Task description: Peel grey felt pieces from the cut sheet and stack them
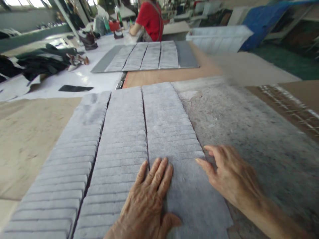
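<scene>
Three long rows of overlapping grey fabric pieces run away from me: a left row (57, 166), a middle row (114, 142) and a right row (164, 113). Narrow dark gaps separate them. My left hand (147, 199) lies flat, fingers stretched, across the gap between the middle and right rows. Under its thumb side is the nearest grey fabric piece (194, 205), with a broad smooth face. At the right row's outer edge is my right hand (229, 176), its thumb tip over the fabric and its forefinger apart from it. No grip on the fabric shows.
Beyond the rows, a grey board (185, 54) carries more overlapped grey pieces. A person in a red top (152, 20) works behind it. Dark material (45, 61) and brown shoes (87, 39) lie at left. A white bin (219, 38) stands at the back right.
</scene>
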`<action>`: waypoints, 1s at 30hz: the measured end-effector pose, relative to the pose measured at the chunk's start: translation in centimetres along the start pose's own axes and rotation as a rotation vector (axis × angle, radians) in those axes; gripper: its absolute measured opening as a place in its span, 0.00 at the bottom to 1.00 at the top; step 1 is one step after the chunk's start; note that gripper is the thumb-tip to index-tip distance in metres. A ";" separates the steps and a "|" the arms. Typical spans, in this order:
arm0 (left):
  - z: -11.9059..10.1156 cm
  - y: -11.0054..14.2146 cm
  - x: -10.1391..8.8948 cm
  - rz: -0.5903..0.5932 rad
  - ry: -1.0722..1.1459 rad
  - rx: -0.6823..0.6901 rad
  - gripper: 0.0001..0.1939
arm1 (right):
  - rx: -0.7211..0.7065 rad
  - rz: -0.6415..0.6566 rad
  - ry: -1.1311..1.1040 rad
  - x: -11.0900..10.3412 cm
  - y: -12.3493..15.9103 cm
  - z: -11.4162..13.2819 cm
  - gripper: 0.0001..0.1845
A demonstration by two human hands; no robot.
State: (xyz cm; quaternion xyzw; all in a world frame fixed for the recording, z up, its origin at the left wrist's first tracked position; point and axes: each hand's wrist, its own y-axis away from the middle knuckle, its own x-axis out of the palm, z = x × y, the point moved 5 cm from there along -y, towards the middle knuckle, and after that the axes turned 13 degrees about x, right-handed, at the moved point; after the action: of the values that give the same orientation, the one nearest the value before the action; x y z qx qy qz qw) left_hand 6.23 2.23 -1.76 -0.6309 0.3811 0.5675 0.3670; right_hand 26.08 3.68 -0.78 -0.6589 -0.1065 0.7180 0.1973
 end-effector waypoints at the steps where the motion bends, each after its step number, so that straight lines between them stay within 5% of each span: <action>1: 0.2 0.0 0.2 -0.026 -0.038 0.023 0.44 | -0.015 -0.004 0.003 -0.2 0.0 0.1 0.14; 8: 0.8 -0.5 1.1 -0.209 -0.292 0.124 0.43 | -0.172 -0.058 -0.133 -1.1 -2.1 2.0 0.20; 15: 0.9 -0.3 0.5 -0.211 -0.311 0.148 0.39 | -0.396 0.149 -0.003 3.0 -1.1 4.4 0.34; 20: 3.0 -1.6 -1.3 -0.225 -0.276 -0.098 0.33 | -0.385 0.156 0.000 3.3 -0.5 4.3 0.33; 23: 4.6 -2.9 -0.8 -0.197 -0.213 -0.226 0.28 | -0.366 0.139 -0.066 2.7 -1.1 4.1 0.30; 30: 6.4 -4.3 -1.3 -0.164 -0.022 -0.360 0.23 | -0.072 0.245 -0.228 2.0 -4.9 1.7 0.19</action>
State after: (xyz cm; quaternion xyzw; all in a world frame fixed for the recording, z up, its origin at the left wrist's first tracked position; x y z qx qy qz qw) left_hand 7.25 9.90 -0.87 -0.7092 0.2166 0.6014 0.2972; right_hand 24.96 9.09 -0.40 -0.5879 -0.0725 0.8025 0.0713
